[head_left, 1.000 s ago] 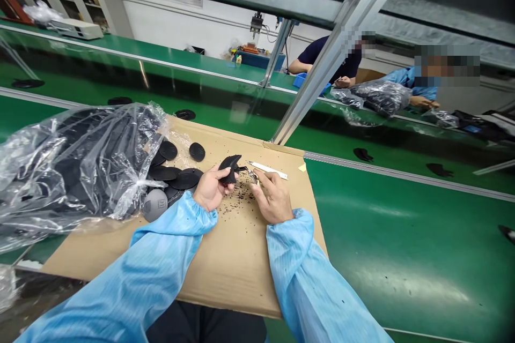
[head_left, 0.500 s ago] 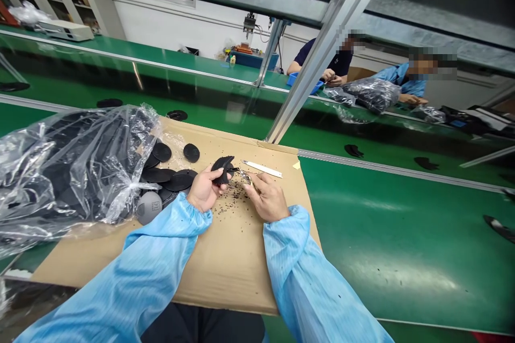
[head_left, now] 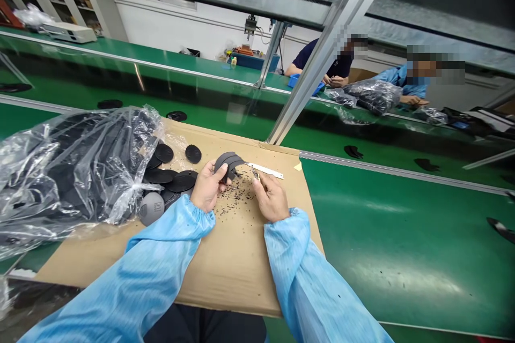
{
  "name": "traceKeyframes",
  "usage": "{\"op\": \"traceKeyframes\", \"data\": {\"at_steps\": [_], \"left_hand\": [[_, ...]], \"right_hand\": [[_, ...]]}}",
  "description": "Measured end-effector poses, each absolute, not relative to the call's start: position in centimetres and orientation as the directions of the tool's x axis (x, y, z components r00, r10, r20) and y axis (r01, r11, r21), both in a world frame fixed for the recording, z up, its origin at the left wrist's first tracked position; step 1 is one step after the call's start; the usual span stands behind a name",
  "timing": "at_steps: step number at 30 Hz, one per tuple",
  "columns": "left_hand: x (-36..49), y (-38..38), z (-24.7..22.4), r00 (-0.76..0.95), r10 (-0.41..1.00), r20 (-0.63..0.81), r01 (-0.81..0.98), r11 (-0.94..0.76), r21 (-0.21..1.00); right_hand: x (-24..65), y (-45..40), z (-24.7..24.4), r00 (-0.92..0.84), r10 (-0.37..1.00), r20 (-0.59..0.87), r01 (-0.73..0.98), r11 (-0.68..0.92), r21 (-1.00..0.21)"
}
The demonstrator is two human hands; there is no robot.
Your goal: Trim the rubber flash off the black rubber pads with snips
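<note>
My left hand point(head_left: 207, 187) grips a dark, curved, ridged rubber-like part point(head_left: 228, 163) above the cardboard sheet point(head_left: 225, 268). Between the fingers of my right hand point(head_left: 270, 195) is a small metal hand tool point(head_left: 255, 173), its tip a little to the right of the part and apart from it. Behind the tool lies a white strip-like blade point(head_left: 267, 170). Many tiny black scraps point(head_left: 237, 201) are scattered on the cardboard below my hands. Several black discs point(head_left: 183, 181) and one grey disc point(head_left: 152, 208) lie left of my left hand.
A large clear plastic bag point(head_left: 76, 171) of dark parts covers the left side. A metal post point(head_left: 306, 75) rises beyond the cardboard. Dark pieces point(head_left: 353, 151) lie on the green surface behind. Two people point(head_left: 340, 67) work across the bench near a blue tray point(head_left: 295, 81).
The dark part has been turned in my left hand and shows its broad ridged face. My right hand and the tool have drawn slightly right, away from it.
</note>
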State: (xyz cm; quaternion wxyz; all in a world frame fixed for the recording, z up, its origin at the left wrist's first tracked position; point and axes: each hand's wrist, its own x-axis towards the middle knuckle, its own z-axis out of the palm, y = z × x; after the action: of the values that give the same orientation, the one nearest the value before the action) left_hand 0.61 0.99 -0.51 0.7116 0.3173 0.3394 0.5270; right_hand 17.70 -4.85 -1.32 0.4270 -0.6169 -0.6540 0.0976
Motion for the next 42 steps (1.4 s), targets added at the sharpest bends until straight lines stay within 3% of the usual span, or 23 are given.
{"op": "traceKeyframes", "data": {"at_steps": [7, 12, 18, 42], "left_hand": [[0.5, 1.3, -0.7, 0.221, 0.952, -0.211, -0.663, 0.305, 0.684], [0.3, 1.1, -0.1, 0.294, 0.901, -0.320, -0.628, 0.434, 0.646], [-0.1, 1.0, 0.3, 0.429, 0.827, -0.363, -0.611, 0.562, 0.558], [0.0, 0.8, 0.4, 0.426, 0.827, -0.366, -0.542, 0.557, 0.629]], "right_hand": [[17.0, -5.2, -1.3, 0.029, 0.897, 0.442, 0.722, 0.287, -0.630], [16.6, -5.5, -1.0, -0.121, 0.887, 0.446, 0.704, 0.393, -0.591], [16.2, -6.0, -0.8, -0.197, 0.905, 0.377, 0.774, 0.380, -0.507], [16.0, -6.6, 0.0, -0.273, 0.913, 0.304, 0.850, 0.377, -0.368]]}}
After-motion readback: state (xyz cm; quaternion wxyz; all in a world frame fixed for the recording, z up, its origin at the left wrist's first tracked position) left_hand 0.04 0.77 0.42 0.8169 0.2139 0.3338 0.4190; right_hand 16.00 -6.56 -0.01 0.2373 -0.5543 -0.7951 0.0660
